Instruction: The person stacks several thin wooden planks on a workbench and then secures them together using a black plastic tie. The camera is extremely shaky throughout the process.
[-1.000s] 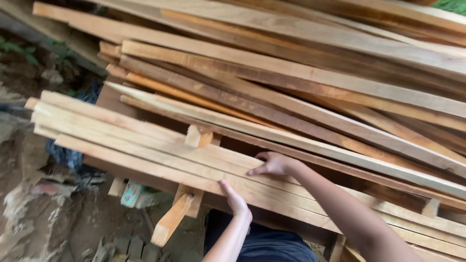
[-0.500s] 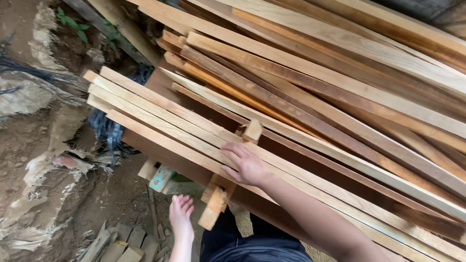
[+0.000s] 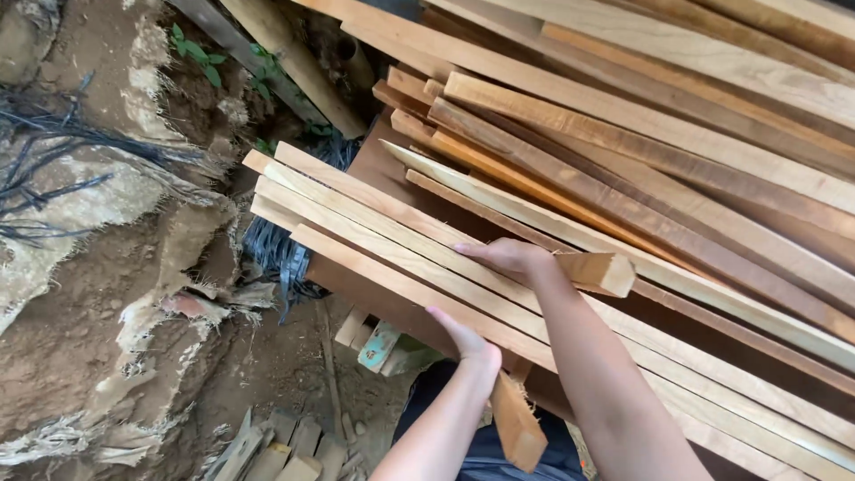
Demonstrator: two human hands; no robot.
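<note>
The right hand [image 3: 509,258] lies palm down on the short, pale, square-ended wooden block [image 3: 598,273], fingers curled over its left part, grasping it; the block's cut end projects to the right of the wrist and rests across the near stack of long pale wooden slats [image 3: 374,233]. The left hand [image 3: 469,342] presses against the near edge of that stack, fingers bent onto the lowest slat; whether it grips cannot be told. Just near of it, a short rough-ended wooden offcut [image 3: 517,428] slants down below the stack, touching the wrist. Both forearms rise from the near edge of the scene, the right one crossing over the slats.

The slat ends overhang bare brown soil [image 3: 62,338] to the left, leaving open room there. Far and right, the larger heap of reddish and pale planks [image 3: 677,151] overlaps the stack closely. A tangle of black cords [image 3: 36,160] lies at far left; small wood scraps [image 3: 267,450] lie on the ground nearby.
</note>
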